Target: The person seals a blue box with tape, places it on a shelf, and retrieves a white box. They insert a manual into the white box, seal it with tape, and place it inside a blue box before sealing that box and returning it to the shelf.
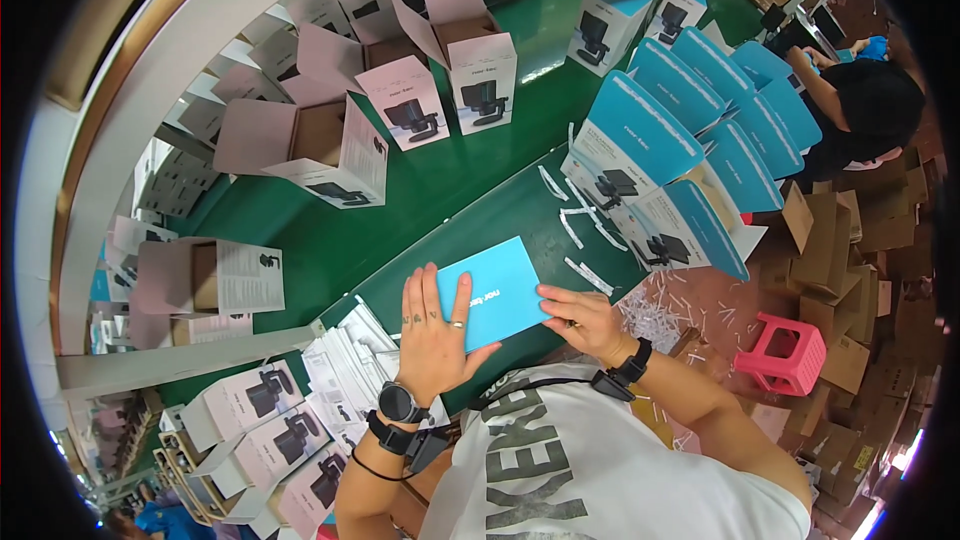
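Note:
A box with a flat blue top (500, 290) sits on the green work surface in front of me. Across its left edge lies my left hand (435, 325), fingers stretched out and ring finger over the blue top. My right hand (585, 320) has its fingers bent and pressed together at the box's right corner. The box's sides are hardly visible from above. Left of my left hand is a pile of printed white papers (345, 370). Thin white paper strips (575, 220) are scattered beyond the box.
Boxes with raised blue flaps (640, 130) crowd the right. Open white boxes (400, 100) stand on the green conveyor belt (330, 240). Closed boxes (285, 430) are at lower left. A pink stool (785, 355), cartons (835, 250) and a person (865, 100) are to the right.

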### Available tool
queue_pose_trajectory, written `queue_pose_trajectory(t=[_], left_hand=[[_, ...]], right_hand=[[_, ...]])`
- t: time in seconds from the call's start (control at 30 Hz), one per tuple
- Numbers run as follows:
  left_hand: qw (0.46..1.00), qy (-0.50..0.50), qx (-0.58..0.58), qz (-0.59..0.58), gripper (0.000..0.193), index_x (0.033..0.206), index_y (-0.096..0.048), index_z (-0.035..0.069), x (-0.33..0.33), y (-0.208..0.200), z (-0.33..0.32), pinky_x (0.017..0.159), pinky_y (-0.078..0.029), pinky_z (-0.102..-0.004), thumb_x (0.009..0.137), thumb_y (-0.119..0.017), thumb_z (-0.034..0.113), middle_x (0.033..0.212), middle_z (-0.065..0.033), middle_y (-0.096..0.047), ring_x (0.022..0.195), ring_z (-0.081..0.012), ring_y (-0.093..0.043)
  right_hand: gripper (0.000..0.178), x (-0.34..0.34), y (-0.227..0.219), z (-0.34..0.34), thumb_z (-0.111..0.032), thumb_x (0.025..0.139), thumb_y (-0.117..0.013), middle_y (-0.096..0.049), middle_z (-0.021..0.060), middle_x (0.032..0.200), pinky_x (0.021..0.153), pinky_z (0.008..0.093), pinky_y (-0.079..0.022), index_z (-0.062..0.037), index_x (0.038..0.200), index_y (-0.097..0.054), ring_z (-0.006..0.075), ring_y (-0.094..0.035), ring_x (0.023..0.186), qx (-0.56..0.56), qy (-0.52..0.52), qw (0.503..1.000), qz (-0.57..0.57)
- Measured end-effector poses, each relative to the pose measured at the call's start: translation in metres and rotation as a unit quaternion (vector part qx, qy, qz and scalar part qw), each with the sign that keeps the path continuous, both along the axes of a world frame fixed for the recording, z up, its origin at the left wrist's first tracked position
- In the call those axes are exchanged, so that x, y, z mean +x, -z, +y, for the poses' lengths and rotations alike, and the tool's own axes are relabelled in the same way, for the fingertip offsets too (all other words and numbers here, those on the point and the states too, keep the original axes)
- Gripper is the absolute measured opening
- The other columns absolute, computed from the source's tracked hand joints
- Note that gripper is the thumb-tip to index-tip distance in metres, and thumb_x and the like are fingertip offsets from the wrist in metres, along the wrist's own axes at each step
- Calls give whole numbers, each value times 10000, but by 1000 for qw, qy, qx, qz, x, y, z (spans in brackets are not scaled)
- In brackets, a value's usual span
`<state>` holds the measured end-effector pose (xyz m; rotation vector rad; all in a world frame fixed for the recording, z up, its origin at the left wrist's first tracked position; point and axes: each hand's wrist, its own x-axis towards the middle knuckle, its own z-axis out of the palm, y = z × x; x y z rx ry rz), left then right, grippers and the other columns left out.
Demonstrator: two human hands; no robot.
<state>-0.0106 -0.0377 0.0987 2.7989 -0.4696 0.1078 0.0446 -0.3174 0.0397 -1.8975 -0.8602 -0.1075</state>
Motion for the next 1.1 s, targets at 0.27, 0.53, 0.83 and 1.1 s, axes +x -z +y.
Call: queue_pose_trajectory(t=[0.27, 0.53, 0.83, 1.1], left_hand=[[998, -43, 33, 33, 1074, 1581, -361, 15, 2, -13, -11, 1202, -209, -674, 767, -819, 544, 1519, -422, -313, 1398, -599, -316], [999, -39, -3, -6, 1143, 1589, -372, 57, 26, -3, -39, 1202, -213, -654, 702, -844, 603, 1540, -350, -345, 1431, -534, -334], [999, -35, -29, -25, 1116, 1583, -379, 51, 34, 3, -37, 1201, -220, -644, 720, -830, 596, 1529, -338, -362, 1413, -506, -358], [999, -37, -12, -21, 1084, 1562, -391, -2, 25, -1, -35, 1181, -242, -636, 759, -796, 603, 1502, -336, -378, 1387, -498, -371]], right_hand=[[306, 8, -4, 4, -32, 837, -824, -731, 152, 1249, 655, 292, -562, -45, 1126, -723, 192, -717, 764, 65, -10, 997, 48], [213, 36, -84, 39, 7, 896, -725, -700, 67, 902, 564, 256, -469, -67, 1094, -698, 126, -603, 639, 83, 174, 980, 40], [154, 41, -51, 72, 35, 948, -639, -662, 37, 843, 585, 268, -459, -37, 1079, -674, 121, -599, 655, -100, 217, 960, -143], [220, 59, -105, 36, 23, 861, -702, -707, 85, 947, 612, 314, -499, -38, 1070, -678, 216, -597, 661, 23, 305, 944, -127]])
